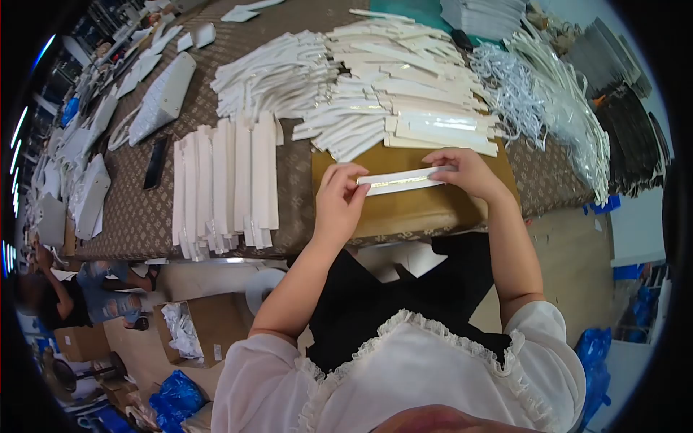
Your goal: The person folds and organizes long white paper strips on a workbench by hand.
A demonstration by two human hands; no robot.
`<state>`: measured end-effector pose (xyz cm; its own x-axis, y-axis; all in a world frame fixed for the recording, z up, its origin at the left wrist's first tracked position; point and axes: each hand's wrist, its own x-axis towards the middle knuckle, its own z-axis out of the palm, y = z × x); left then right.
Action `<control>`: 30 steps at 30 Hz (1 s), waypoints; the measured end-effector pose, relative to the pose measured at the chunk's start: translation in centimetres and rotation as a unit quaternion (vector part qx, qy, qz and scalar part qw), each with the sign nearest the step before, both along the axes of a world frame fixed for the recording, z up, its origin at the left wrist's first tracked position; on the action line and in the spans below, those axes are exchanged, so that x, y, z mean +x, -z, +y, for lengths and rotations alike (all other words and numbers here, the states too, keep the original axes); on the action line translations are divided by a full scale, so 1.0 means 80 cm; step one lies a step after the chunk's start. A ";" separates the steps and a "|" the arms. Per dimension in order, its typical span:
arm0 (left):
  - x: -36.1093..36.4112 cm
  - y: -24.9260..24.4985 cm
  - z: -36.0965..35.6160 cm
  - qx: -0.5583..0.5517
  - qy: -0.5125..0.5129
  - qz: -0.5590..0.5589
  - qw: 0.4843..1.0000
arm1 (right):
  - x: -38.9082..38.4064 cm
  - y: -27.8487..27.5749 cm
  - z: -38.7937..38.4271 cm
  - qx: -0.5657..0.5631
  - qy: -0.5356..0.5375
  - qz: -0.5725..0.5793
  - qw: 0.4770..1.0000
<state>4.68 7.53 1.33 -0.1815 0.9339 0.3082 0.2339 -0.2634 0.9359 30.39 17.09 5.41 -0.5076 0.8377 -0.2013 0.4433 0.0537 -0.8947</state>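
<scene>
A flat white strip (404, 182) with a shiny line along its middle is held level between both hands, above a brown board (433, 213). My left hand (341, 196) pinches its left end, and my right hand (465, 173) grips the right end between thumb and fingers. Just beyond the hands lies a large pile of cream and white strips (411, 86). To the left of my left hand, a row of cream strips (225, 180) lies side by side on the patterned tablecloth (303, 209).
White bags (164, 97) and a black phone (155, 162) lie at the left. Tangled white cords (509, 86) are on the right, near stacked dark strips (624, 137). A seated person (79, 292), a cardboard box (216, 325) and blue plastic bags (177, 397) are below the table's left side.
</scene>
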 end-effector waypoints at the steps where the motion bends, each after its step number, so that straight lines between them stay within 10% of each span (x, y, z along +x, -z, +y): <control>1: 0.004 0.005 0.001 -0.012 0.004 -0.003 1.000 | 0.010 0.009 -0.007 0.005 0.030 -0.001 1.000; 8: 0.004 0.013 -0.003 0.063 0.000 0.251 0.966 | 0.030 0.032 -0.033 0.116 0.076 -0.004 0.990; 30: 0.008 0.005 -0.006 0.008 0.009 0.204 0.979 | 0.035 0.005 0.027 0.280 0.176 -0.160 0.930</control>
<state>5.31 7.09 0.97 -0.0230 0.9300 0.3668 0.5827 -0.2857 0.7608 33.22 19.22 5.02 -0.1707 0.9595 0.2242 0.7600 0.2731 -0.5898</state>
